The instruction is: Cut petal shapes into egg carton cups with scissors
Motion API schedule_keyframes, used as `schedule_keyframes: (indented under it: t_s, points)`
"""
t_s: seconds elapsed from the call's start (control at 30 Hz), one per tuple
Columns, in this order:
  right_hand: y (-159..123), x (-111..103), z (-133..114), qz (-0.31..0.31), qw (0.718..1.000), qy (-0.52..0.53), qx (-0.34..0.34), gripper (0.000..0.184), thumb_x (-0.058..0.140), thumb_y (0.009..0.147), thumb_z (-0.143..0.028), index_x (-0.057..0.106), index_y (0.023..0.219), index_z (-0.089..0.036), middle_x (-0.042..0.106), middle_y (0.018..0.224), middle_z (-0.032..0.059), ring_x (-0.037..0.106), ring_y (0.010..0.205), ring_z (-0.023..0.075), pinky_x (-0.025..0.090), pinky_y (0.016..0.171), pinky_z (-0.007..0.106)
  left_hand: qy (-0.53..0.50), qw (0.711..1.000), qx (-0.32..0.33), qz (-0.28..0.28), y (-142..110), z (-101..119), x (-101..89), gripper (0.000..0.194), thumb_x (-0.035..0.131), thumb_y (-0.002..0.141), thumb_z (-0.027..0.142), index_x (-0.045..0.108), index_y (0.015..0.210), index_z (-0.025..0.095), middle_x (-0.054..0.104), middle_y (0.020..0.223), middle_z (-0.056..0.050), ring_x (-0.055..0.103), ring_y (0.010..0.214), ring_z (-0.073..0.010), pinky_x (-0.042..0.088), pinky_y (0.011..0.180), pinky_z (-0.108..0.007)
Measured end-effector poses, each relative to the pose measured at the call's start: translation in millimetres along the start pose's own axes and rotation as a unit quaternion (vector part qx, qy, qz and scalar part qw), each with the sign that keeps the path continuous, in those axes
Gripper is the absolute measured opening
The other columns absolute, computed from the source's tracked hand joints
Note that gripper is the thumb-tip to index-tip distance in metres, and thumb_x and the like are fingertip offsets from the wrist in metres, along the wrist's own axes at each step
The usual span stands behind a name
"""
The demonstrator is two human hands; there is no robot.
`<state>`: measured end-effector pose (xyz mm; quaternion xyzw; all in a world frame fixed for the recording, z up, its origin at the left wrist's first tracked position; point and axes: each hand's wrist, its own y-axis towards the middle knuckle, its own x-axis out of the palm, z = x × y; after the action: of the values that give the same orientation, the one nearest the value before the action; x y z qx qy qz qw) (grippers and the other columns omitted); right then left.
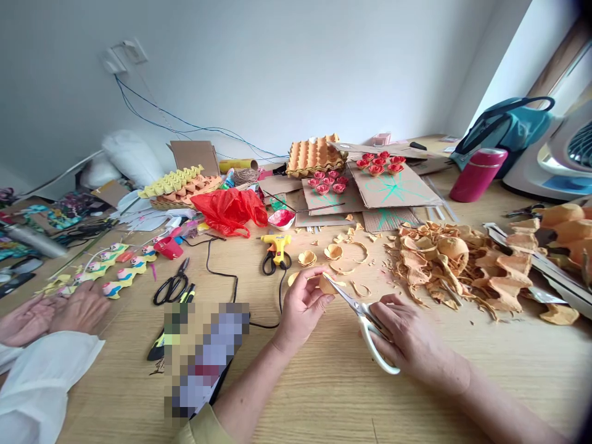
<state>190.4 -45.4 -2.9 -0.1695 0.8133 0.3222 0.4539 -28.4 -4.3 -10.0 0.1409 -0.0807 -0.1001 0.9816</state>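
My left hand (303, 300) pinches a small orange egg-carton cup (327, 284) between thumb and fingers. In my right hand (407, 333) is a pair of white-handled scissors (375, 345), its blades pointing up and left against the cup's edge. Just beyond my hands stand two cut carton cups with petal-like rims, a smaller one (307, 258) and a wider one (333, 252). A curled strip of carton (365, 253) lies beside them. Behind my left hand is a yellow glue gun (276, 243) with its black cord.
Carton scraps (444, 259) are heaped at right. Red flower cups (377, 163) sit on cardboard (393, 188) at the back. Black scissors (172, 283), a utility knife (157, 345) and a pixelated patch lie left. A co-worker's hands (78, 308) are by painted carton strips (134, 271). A pink bottle (478, 176) stands right.
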Motion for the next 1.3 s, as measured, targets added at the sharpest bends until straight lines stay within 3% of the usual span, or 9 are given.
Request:
schedule_keyframes:
  t_s: [0.2, 0.3, 0.4, 0.5, 0.63, 0.77, 1.03, 1.17, 1.3]
  points:
    - [2.0, 2.3, 8.4, 0.047, 0.995, 0.004, 0.086, 0.027, 0.046, 0.098, -0.032, 0.038, 0.074, -0.024, 0.050, 0.065, -0.0001, 0.049, 0.065, 0.0176, 0.038, 0.060, 0.028, -0.093, 0.993, -0.076, -0.015, 1.8, 8.0, -2.6, 0.038, 0.069, 0.086, 0.026, 0.058, 0.122, 0.025, 0.062, 0.129, -0.008, 0.067, 0.106, -0.0224, 0.055, 0.084, -0.030]
    - [0.6, 2.8, 14.9, 0.083, 0.988, 0.022, 0.125, 0.028, 0.049, 0.095, -0.036, 0.040, 0.072, -0.023, 0.050, 0.064, -0.0001, 0.048, 0.066, 0.0178, 0.038, 0.060, 0.028, -0.180, 0.974, -0.137, -0.031, 1.7, 11.3, -3.6, 0.042, 0.066, 0.087, 0.029, 0.057, 0.128, 0.023, 0.060, 0.132, -0.010, 0.068, 0.107, -0.0241, 0.056, 0.080, -0.028]
    - [-0.3, -1.2, 17.1, 0.072, 0.976, 0.087, 0.188, 0.030, 0.048, 0.095, -0.041, 0.043, 0.072, -0.023, 0.049, 0.063, -0.0008, 0.047, 0.063, 0.0167, 0.037, 0.057, 0.028, -0.237, 0.955, -0.173, -0.048, 1.7, 10.3, -5.4, 0.041, 0.066, 0.087, 0.030, 0.059, 0.127, 0.021, 0.061, 0.132, -0.011, 0.068, 0.106, -0.0232, 0.056, 0.078, -0.025]
    - [1.3, -9.5, 14.1, 0.025, 0.946, 0.221, 0.238, 0.033, 0.045, 0.095, -0.049, 0.049, 0.076, -0.022, 0.054, 0.067, -0.0003, 0.049, 0.062, 0.0156, 0.040, 0.056, 0.028, -0.267, 0.942, -0.194, -0.066, 1.4, 7.2, -7.1, 0.044, 0.066, 0.087, 0.030, 0.058, 0.130, 0.023, 0.064, 0.127, -0.010, 0.069, 0.103, -0.0218, 0.056, 0.076, -0.024]
    - [4.7, -16.5, 10.0, -0.025, 0.886, 0.393, 0.246, 0.049, 0.035, 0.094, -0.065, 0.052, 0.084, -0.020, 0.059, 0.066, 0.0016, 0.052, 0.056, 0.0154, 0.044, 0.053, 0.030, -0.280, 0.932, -0.216, -0.074, 0.5, 5.2, -7.2, 0.046, 0.067, 0.086, 0.032, 0.058, 0.130, 0.024, 0.067, 0.120, -0.008, 0.070, 0.094, -0.0182, 0.055, 0.070, -0.022]
    - [4.9, -12.2, 13.2, -0.014, 0.854, 0.452, 0.258, 0.053, 0.046, 0.086, -0.072, 0.053, 0.079, -0.020, 0.053, 0.051, -0.0024, 0.044, 0.045, 0.0120, 0.037, 0.045, 0.026, -0.285, 0.929, -0.225, -0.067, 0.1, 5.1, -6.6, 0.044, 0.067, 0.085, 0.033, 0.060, 0.128, 0.024, 0.068, 0.107, -0.006, 0.069, 0.085, -0.0150, 0.053, 0.066, -0.021]
    - [6.2, -17.2, 9.3, -0.016, 0.857, 0.446, 0.257, 0.053, 0.044, 0.086, -0.074, 0.052, 0.082, -0.021, 0.053, 0.058, -0.0019, 0.046, 0.050, 0.0130, 0.038, 0.048, 0.026, -0.238, 0.942, -0.217, -0.098, -1.8, 5.6, -8.9, 0.053, 0.075, 0.079, 0.032, 0.056, 0.128, 0.027, 0.064, 0.110, -0.006, 0.068, 0.093, -0.0180, 0.052, 0.075, -0.025]
    - [6.0, -15.3, 10.8, -0.022, 0.856, 0.449, 0.255, 0.052, 0.045, 0.086, -0.072, 0.051, 0.080, -0.021, 0.050, 0.056, -0.0034, 0.042, 0.048, 0.0119, 0.036, 0.047, 0.025, -0.161, 0.966, -0.183, -0.083, -1.4, 6.7, -8.2, 0.053, 0.079, 0.074, 0.036, 0.058, 0.121, 0.023, 0.062, 0.114, -0.008, 0.063, 0.101, -0.0213, 0.052, 0.080, -0.030]
    - [4.8, -16.9, 17.7, -0.025, 0.900, 0.353, 0.255, 0.040, 0.052, 0.089, -0.057, 0.054, 0.077, -0.020, 0.050, 0.060, -0.0030, 0.044, 0.054, 0.0118, 0.035, 0.050, 0.024, -0.025, 0.992, -0.114, -0.050, 0.8, 3.9, -9.0, 0.045, 0.080, 0.072, 0.032, 0.058, 0.109, 0.019, 0.063, 0.112, -0.007, 0.060, 0.101, -0.0190, 0.051, 0.084, -0.028]
